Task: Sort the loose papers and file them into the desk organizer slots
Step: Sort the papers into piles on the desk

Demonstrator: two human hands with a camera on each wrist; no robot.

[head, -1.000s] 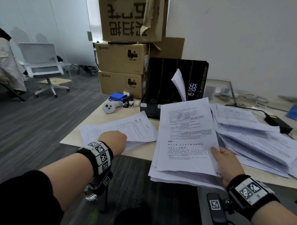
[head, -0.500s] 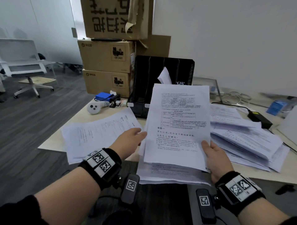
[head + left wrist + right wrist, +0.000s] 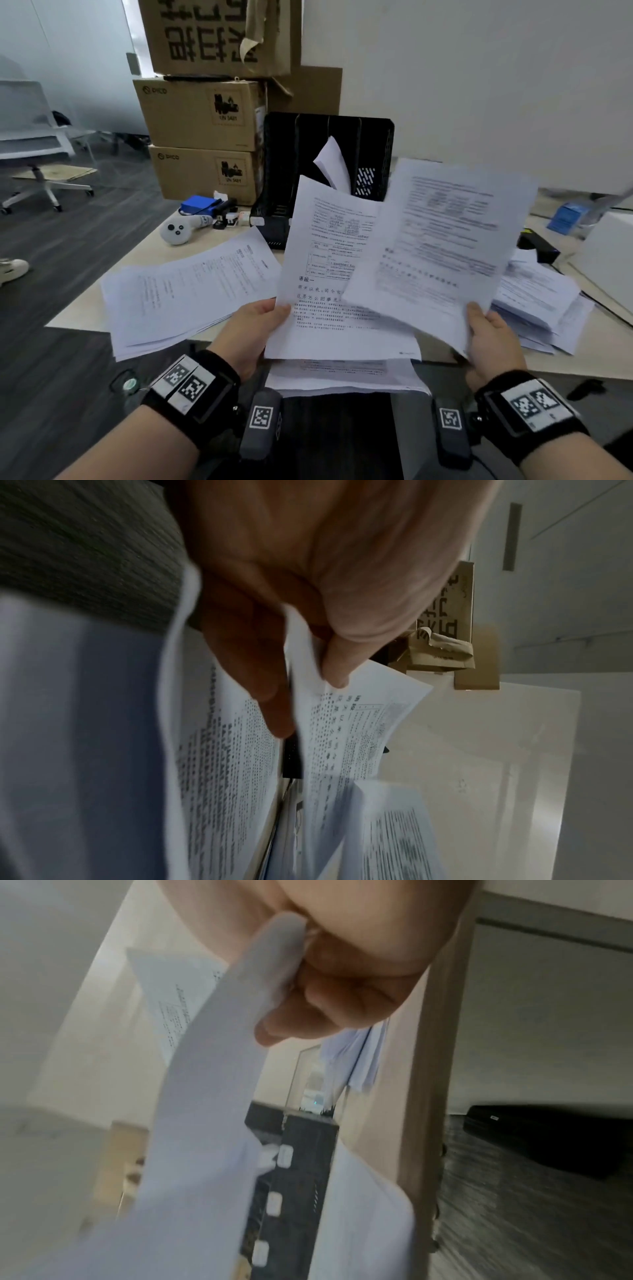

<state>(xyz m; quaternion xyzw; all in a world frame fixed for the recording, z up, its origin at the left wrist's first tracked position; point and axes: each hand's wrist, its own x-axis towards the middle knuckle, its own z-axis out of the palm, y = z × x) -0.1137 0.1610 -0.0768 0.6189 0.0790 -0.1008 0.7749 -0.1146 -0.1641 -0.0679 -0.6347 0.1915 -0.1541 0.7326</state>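
Observation:
My left hand (image 3: pixel 263 325) pinches the left edge of a printed sheet (image 3: pixel 325 274), thumb on top; the left wrist view shows that sheet (image 3: pixel 342 723) between thumb and fingers. My right hand (image 3: pixel 489 339) grips the lower right corner of a second, blurred sheet (image 3: pixel 442 246), lifted and tilted to the right over the first; it shows as the white sheet (image 3: pixel 219 1069) in the right wrist view. More sheets (image 3: pixel 342 373) lie under them at the desk edge. The black desk organizer (image 3: pixel 301 161) stands behind, with one white paper (image 3: pixel 334 164) in a slot.
A paper pile (image 3: pixel 185 291) lies on the desk at left, another pile (image 3: pixel 537 305) at right. Cardboard boxes (image 3: pixel 202 116) are stacked behind left, with a white controller (image 3: pixel 178 231) and a blue pack (image 3: pixel 197 205) before them. A black adapter (image 3: pixel 537 248) sits right.
My left hand left the left pile and took the left edge of the held stack. My right hand has peeled the top sheet off and swung it up to the right.

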